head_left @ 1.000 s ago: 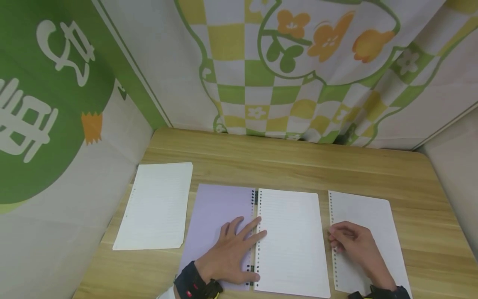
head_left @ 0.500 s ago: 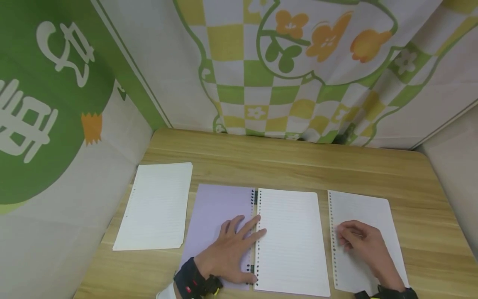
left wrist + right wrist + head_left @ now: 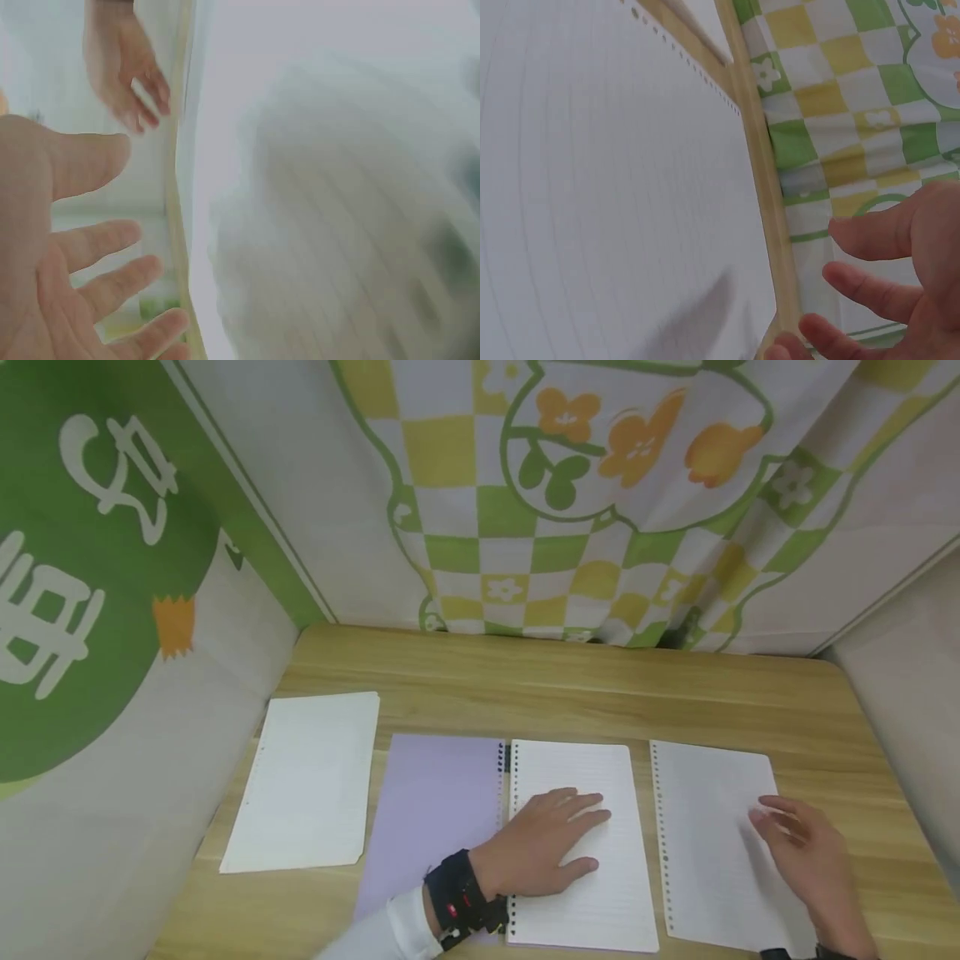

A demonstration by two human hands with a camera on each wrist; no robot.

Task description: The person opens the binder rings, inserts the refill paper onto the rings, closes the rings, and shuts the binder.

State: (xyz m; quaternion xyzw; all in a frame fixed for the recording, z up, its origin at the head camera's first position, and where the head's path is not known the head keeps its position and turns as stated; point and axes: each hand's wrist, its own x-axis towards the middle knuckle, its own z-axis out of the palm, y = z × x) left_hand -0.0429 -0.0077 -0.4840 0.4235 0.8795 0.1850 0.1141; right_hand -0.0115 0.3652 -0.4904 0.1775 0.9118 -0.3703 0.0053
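Observation:
A loose-leaf notebook lies open, with its lilac cover [image 3: 442,802] on the left and a stack of ruled, hole-punched pages [image 3: 585,918] on the right. My left hand [image 3: 543,843] is over those pages, fingers spread; whether it touches them I cannot tell. To the right lies a separate sheet of ruled loose-leaf paper [image 3: 705,827], holes along its left side. Above that sheet's right edge hovers my right hand [image 3: 813,856], fingers loosely bent and apart, holding nothing. The right wrist view has the ruled paper [image 3: 615,180] beside the relaxed fingers [image 3: 874,292].
Another small stack of ruled sheets [image 3: 303,785] lies at the left of the wooden table [image 3: 465,677]. A checked, flowered curtain [image 3: 517,510] hangs along the back edge. A green and white cloth wall [image 3: 135,635] stands at the left.
My left hand has shifted right, from the notebook's binding onto its ruled pages. My right hand has moved right across the loose sheet, from its holes to its far edge. The head view has shifted slightly.

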